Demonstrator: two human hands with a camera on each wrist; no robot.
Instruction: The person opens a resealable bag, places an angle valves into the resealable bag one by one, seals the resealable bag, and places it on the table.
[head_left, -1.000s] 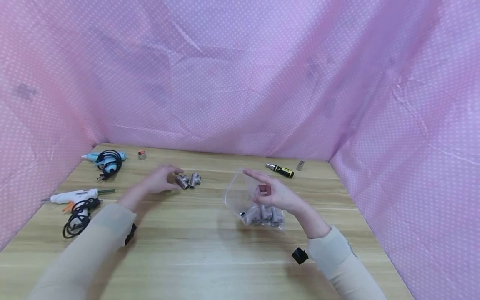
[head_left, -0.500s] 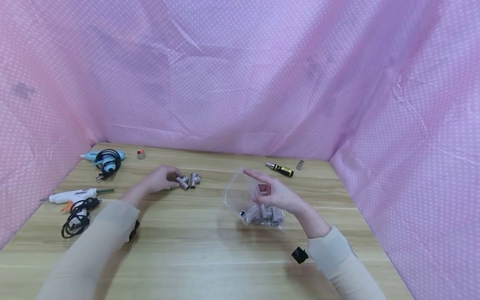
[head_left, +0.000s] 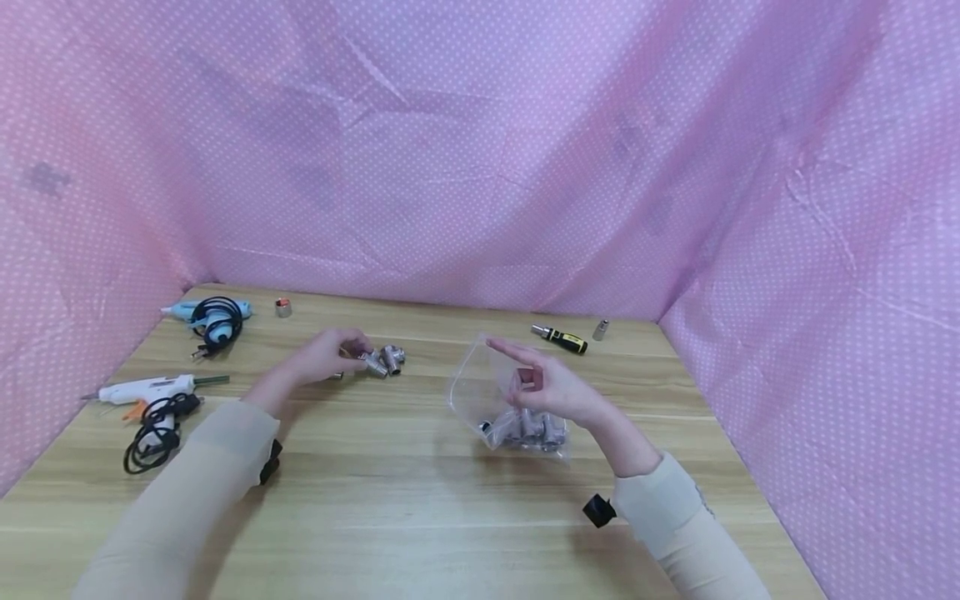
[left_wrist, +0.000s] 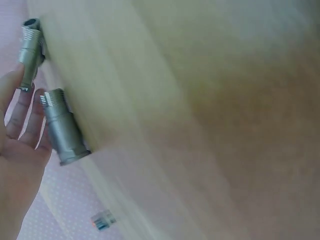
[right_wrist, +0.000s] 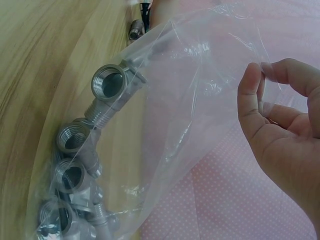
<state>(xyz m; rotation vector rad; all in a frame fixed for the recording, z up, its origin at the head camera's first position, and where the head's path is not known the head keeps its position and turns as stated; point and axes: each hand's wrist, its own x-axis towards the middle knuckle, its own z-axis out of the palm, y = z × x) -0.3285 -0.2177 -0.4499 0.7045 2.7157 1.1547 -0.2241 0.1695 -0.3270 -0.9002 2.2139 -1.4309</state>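
Left of the table's middle, my left hand [head_left: 326, 357] has its thumb and fingers round the end of a threaded metal pipe fitting [head_left: 374, 364]. A second metal fitting lies right against it on the far side. In the left wrist view the held fitting [left_wrist: 31, 55] shows beside the thumb, and a cylindrical metal fitting [left_wrist: 64, 127] stands nearer the camera, close by the other fingers. My right hand [head_left: 551, 387] pinches the edge of a clear zip bag [right_wrist: 200, 100], holding its mouth up. Several metal pipe fittings [right_wrist: 72, 135] lie inside the bag's lower part.
Two glue guns with black cords lie at the left, one blue [head_left: 217, 321] and one white [head_left: 146, 392]. A small metal piece with red [head_left: 282, 307] stands at the back left. Towards the back right are a black and yellow screwdriver [head_left: 562, 339] and another metal fitting [head_left: 600, 331].
My left hand has come to the nearer fitting, taken hold of it and shifted it slightly right against its neighbour. The right hand and the bag have stayed in place.
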